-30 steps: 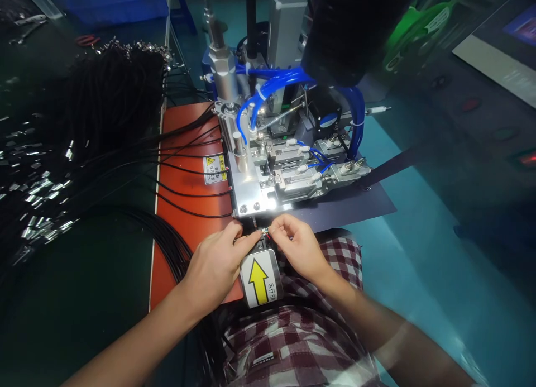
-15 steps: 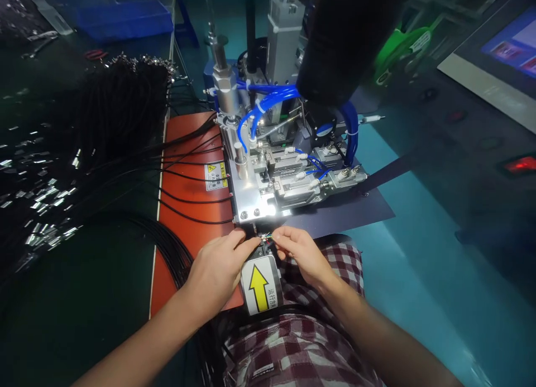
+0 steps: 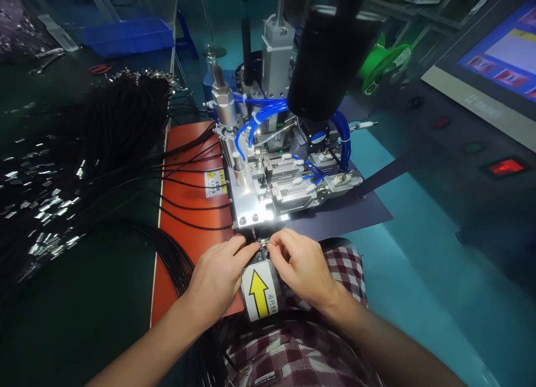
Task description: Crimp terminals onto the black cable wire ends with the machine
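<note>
My left hand (image 3: 220,272) lies over the near end of a metal machine (image 3: 288,194), its thumb and forefinger pressed together at a small dark slotted block (image 3: 263,254). Between my fingertips show the ends of thin wires (image 3: 263,243), tiny and partly hidden. My right hand (image 3: 304,267) pinches these wires from the other side, its fingers curled in close to my left thumb. Just below the block is a white label with a yellow arrow (image 3: 259,293).
Black cables (image 3: 196,207) run from the machine across an orange plate (image 3: 180,247) to a large cable bundle (image 3: 121,113). A blue bin (image 3: 129,38) stands behind. At right are a green spool (image 3: 383,63) and a screen panel (image 3: 498,68). A dark cylinder (image 3: 330,63) hangs above the machine.
My right hand has turned and moved left, closer to my left fingertips, covering most of the coloured wires seen before. My left hand has hardly moved. The camera view has shifted slightly.
</note>
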`<state>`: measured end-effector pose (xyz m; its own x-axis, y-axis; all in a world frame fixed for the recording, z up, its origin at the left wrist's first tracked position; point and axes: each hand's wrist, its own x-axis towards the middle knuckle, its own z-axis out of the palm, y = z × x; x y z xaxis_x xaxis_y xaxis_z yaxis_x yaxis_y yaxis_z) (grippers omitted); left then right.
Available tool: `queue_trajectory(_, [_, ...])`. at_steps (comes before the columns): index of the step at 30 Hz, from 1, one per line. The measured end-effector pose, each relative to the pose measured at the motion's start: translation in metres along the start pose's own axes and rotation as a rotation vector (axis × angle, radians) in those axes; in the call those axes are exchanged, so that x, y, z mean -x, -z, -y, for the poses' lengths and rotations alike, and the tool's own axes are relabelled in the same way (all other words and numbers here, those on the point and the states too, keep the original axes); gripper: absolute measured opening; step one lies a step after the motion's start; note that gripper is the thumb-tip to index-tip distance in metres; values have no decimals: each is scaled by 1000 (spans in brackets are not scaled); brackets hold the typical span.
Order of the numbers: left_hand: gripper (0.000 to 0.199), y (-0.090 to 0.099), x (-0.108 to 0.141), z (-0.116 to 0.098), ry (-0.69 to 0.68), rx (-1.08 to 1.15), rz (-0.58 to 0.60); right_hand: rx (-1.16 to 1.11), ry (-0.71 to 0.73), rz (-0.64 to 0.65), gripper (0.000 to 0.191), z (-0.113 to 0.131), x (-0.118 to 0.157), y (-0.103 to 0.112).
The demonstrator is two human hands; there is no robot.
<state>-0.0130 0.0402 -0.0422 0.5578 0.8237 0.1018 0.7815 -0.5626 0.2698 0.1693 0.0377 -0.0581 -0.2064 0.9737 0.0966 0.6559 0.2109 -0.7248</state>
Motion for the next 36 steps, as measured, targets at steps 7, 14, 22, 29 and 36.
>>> queue_trajectory(7, [37, 3, -1, -1, 21, 44, 31, -554, -263, 168, 18, -21, -6, -10])
queue_trajectory(14, [35, 5, -3, 2, -19, 65, 37, -834, -412, 165, 28, -30, -8, -16])
queue_trajectory(22, [31, 2, 0, 6, -114, -41, 19, -858, -495, 70, 22, -20, -13, -24])
queue_trajectory(29, [26, 5, -2, 8, -139, -119, 78, -1005, -596, 151, 30, -17, -15, -21])
queue_trajectory(36, [26, 12, -2, 5, -29, 4, 205, -1046, -572, 137, 36, -17, -10, -21])
